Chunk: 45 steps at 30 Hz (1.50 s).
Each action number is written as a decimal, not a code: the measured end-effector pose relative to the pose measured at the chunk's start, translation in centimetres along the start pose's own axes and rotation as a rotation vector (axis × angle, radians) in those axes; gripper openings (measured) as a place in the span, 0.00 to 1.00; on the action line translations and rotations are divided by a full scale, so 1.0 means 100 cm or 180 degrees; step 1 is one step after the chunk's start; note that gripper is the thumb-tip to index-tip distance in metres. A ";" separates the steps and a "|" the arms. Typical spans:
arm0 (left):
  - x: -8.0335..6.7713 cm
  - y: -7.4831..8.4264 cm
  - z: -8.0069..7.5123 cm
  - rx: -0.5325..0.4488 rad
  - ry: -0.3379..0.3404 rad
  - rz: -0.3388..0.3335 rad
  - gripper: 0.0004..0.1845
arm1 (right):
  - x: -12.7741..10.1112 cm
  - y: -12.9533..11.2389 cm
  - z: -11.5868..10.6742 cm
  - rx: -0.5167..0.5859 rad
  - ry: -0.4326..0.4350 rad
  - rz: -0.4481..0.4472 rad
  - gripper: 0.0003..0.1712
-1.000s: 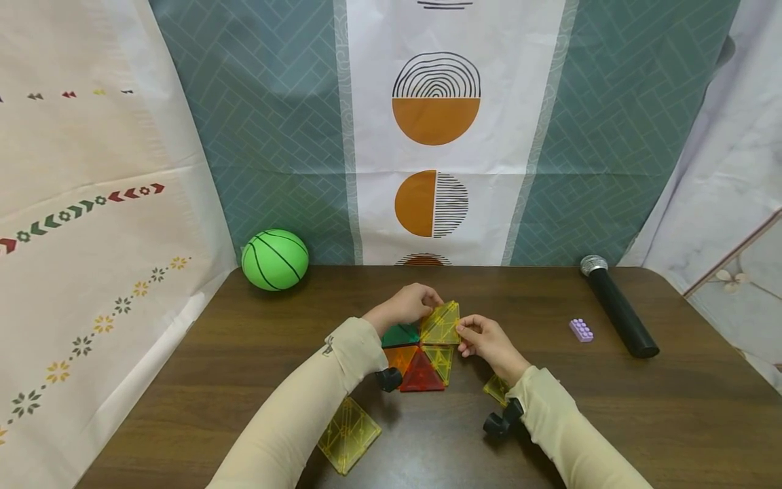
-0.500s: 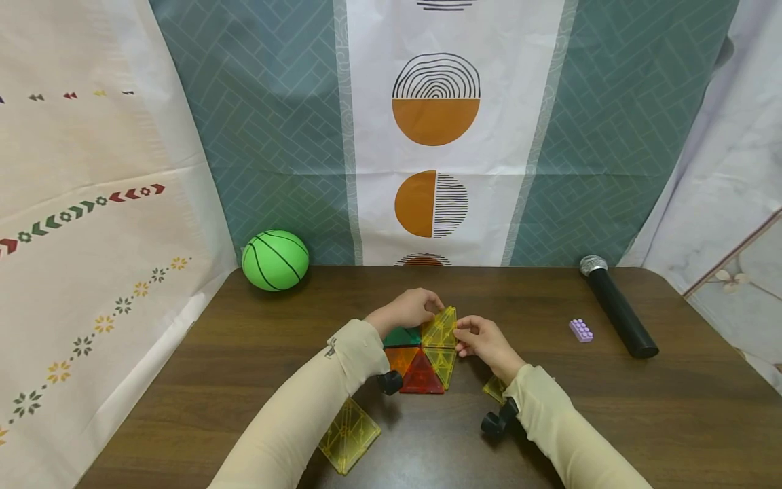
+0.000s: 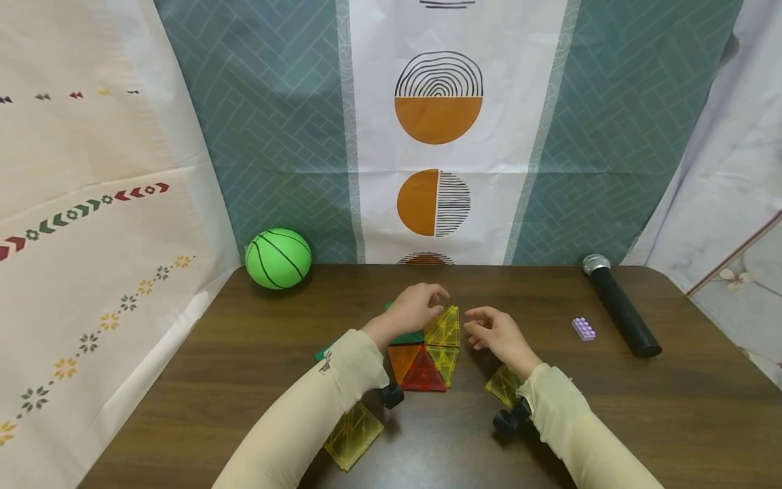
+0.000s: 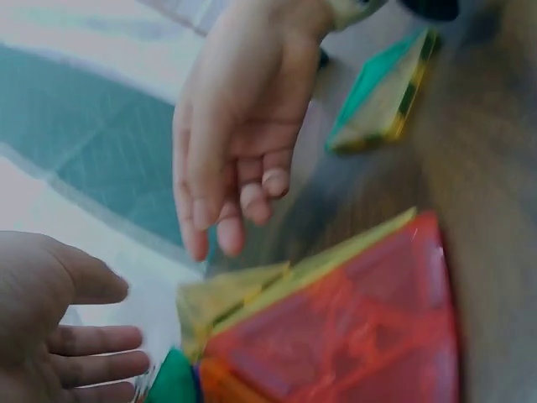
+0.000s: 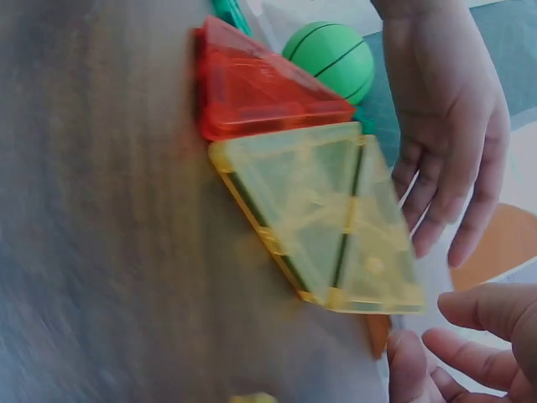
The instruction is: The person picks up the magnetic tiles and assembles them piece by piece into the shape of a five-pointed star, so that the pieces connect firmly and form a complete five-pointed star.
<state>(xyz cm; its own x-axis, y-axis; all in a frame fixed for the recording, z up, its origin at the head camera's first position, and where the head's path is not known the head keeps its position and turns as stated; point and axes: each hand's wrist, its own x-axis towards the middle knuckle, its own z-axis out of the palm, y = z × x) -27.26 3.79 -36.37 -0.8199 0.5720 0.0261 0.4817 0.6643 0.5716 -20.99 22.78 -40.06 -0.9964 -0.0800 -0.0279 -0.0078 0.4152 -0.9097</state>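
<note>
Joining looks part-done: red tile (image 3: 424,375), orange tile (image 3: 400,360), 2 yellow tiles (image 3: 444,331) abut; other yellow pcs. (image 3: 356,435) apart; L hand (image 3: 415,311), R hand (image 3: 497,338): grip loose, nothing held.

Left hand (image 3: 412,309) hides part of green tile (image 3: 409,338); left wrist view cuts off red tile (image 4: 352,332).

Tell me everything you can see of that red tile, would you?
The red tile is a see-through, plastic-looking triangle with a pattern inside its border. It lies on the table, one point facing the far side, and its slanted sides meet an orange tile and a yellow tile. Neither the left hand nor the right hand touches it.
</note>
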 end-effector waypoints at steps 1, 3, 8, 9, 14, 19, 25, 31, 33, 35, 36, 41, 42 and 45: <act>-0.003 0.003 0.001 0.0014 0.0104 0.0042 0.16 | -0.002 -0.002 -0.003 -0.0068 -0.0011 -0.0048 0.23; -0.011 0.010 0.003 0.0038 0.0309 0.0148 0.17 | -0.005 -0.005 -0.009 -0.0197 -0.0009 -0.0112 0.23; -0.031 0.026 0.010 0.0189 0.0736 0.0432 0.20 | -0.013 -0.015 -0.020 -0.0468 0.0028 -0.0244 0.22; -0.035 0.028 0.012 0.0213 0.0797 0.0489 0.20 | -0.015 -0.018 -0.022 -0.0516 0.0038 -0.0251 0.22; -0.051 0.038 0.023 0.0320 0.1038 0.0723 0.23 | -0.026 -0.025 -0.032 -0.0778 0.0099 -0.0313 0.21; -0.063 0.045 0.035 0.0401 0.1173 0.0814 0.25 | -0.037 -0.027 -0.037 -0.1054 0.0148 -0.0469 0.20; -0.076 0.050 0.049 0.0557 0.1197 0.0946 0.27 | -0.050 -0.024 -0.039 -0.1389 0.0217 -0.0646 0.18; -0.083 0.055 0.060 0.0580 0.1063 0.0914 0.28 | -0.060 -0.023 -0.044 -0.1666 0.0279 -0.0796 0.17; -0.084 0.055 0.063 0.0600 0.1048 0.0934 0.27 | -0.063 -0.021 -0.046 -0.1707 0.0292 -0.0809 0.17; -0.086 0.056 0.067 0.0596 0.1042 0.0967 0.27 | -0.066 -0.019 -0.047 -0.1724 0.0286 -0.0815 0.17; -0.086 0.056 0.068 0.0602 0.1041 0.0975 0.27 | -0.067 -0.018 -0.048 -0.1730 0.0283 -0.0816 0.17; -0.089 0.059 0.076 0.0660 0.1005 0.1006 0.27 | -0.074 -0.013 -0.050 -0.1775 0.0310 -0.0813 0.17; -0.089 0.060 0.078 0.0678 0.0996 0.1005 0.27 | -0.076 -0.011 -0.051 -0.1792 0.0319 -0.0815 0.17; -0.089 0.062 0.083 0.0744 0.0990 0.0999 0.27 | -0.079 -0.007 -0.053 -0.1848 0.0342 -0.0832 0.17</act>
<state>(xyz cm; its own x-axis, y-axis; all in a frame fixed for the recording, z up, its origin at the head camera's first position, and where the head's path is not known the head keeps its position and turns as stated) -14.46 6.80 -39.88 -0.6605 0.6146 0.4312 0.7473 0.5936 0.2987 -13.56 27.94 -37.00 -0.9581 -0.1662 0.2333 -0.2658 0.8194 -0.5079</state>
